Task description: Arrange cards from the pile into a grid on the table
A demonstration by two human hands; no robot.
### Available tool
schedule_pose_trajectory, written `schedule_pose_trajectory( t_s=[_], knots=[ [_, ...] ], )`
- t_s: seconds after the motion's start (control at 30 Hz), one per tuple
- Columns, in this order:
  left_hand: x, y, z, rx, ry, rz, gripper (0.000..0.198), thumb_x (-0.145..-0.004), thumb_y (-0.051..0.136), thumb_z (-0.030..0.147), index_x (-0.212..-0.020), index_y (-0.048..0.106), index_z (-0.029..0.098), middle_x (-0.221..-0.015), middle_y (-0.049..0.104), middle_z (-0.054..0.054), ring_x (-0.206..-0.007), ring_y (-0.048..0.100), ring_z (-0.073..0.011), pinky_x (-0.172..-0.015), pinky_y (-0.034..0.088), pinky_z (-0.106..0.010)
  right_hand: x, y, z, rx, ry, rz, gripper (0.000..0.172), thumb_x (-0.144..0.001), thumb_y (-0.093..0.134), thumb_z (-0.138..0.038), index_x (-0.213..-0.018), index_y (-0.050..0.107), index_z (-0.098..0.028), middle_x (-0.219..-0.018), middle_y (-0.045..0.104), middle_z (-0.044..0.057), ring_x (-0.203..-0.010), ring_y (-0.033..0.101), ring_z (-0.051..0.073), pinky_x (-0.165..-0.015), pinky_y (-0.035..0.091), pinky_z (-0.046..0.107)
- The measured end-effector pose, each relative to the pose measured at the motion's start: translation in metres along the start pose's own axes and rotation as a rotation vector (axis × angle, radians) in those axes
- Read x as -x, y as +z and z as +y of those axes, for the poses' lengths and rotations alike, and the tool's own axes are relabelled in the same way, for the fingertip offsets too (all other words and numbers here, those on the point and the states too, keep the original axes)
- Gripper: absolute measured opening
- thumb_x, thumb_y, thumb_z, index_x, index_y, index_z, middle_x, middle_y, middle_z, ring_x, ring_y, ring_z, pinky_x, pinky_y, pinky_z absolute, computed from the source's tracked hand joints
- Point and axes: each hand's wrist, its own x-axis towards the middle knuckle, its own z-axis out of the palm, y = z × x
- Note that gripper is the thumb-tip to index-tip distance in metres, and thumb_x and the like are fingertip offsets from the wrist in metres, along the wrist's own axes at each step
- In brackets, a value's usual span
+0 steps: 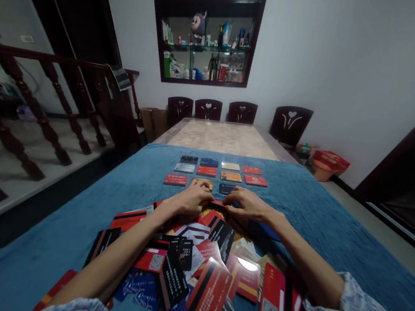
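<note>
Over the far edge of a loose card pile, my left hand (197, 198) and my right hand (246, 202) face each other with bent fingers. Between their fingertips they grip a red card (218, 204) by its two ends, seen nearly edge-on. Just beyond, an orange-yellow card (208, 182) and a dark blue card (226, 189) are partly covered by my fingers. A red card stack (175, 180) lies left of them. The mixed card pile (209, 289), with red, black and blue cards overlapping at all angles, spreads beneath my forearms.
Farther off, rows of neat stacks include a black one (189, 159), a cream one (230, 166) and an orange one (231, 177). A blue cloth (118, 184) covers the near table. Chairs (242, 113) stand at the far end, a wooden railing (45, 102) at left.
</note>
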Motion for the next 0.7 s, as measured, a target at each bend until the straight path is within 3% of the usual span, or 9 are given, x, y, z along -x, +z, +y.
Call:
schedule_pose_trajectory(
  t_s=[0.1, 0.27, 0.47, 0.7],
  knots=[
    [0.000, 0.001, -0.003, -0.001, -0.015, 0.042, 0.036, -0.079, 0.052, 0.006, -0.107, 0.070, 0.019, -0.108, 0.068, -0.009, -0.119, 0.047, -0.0272, -0.101, 0.034, -0.046, 0.000, -0.002, 0.003, -0.044, -0.032, -0.016, 0.028, -0.087, 0.049, -0.023, -0.094, 0.076, -0.021, -0.086, 0.073, 0.007, -0.085, 0.060, 0.021, -0.076, 0.044, 0.031],
    [-0.002, 0.008, -0.010, 0.000, -0.037, 0.146, 0.036, -0.074, 0.050, -0.001, -0.096, 0.071, 0.016, -0.096, 0.068, -0.008, -0.109, 0.052, -0.0253, -0.094, 0.040, -0.040, -0.002, 0.000, 0.006, -0.007, 0.007, 0.073, 0.029, -0.090, 0.047, -0.021, -0.089, 0.076, -0.022, -0.085, 0.072, 0.007, -0.082, 0.061, 0.020, -0.073, 0.045, 0.031],
    [-0.003, 0.011, -0.011, 0.120, -0.101, 0.307, 0.031, -0.077, 0.049, -0.001, -0.090, 0.072, 0.017, -0.087, 0.062, -0.006, -0.094, 0.055, -0.0203, -0.084, 0.046, -0.033, -0.005, 0.006, 0.007, 0.072, 0.066, 0.224, 0.031, -0.094, 0.045, -0.021, -0.097, 0.075, -0.018, -0.086, 0.071, 0.011, -0.085, 0.061, 0.023, -0.074, 0.045, 0.033],
    [0.000, 0.012, -0.008, 0.185, -0.132, 0.334, 0.038, -0.079, 0.051, 0.001, -0.107, 0.069, 0.018, -0.097, 0.065, -0.007, -0.096, 0.056, -0.0202, -0.089, 0.047, -0.034, -0.005, 0.019, 0.012, 0.052, 0.140, 0.260, 0.028, -0.093, 0.048, -0.021, -0.112, 0.068, -0.023, -0.098, 0.068, 0.008, -0.087, 0.061, 0.020, -0.078, 0.045, 0.030]
  ],
)
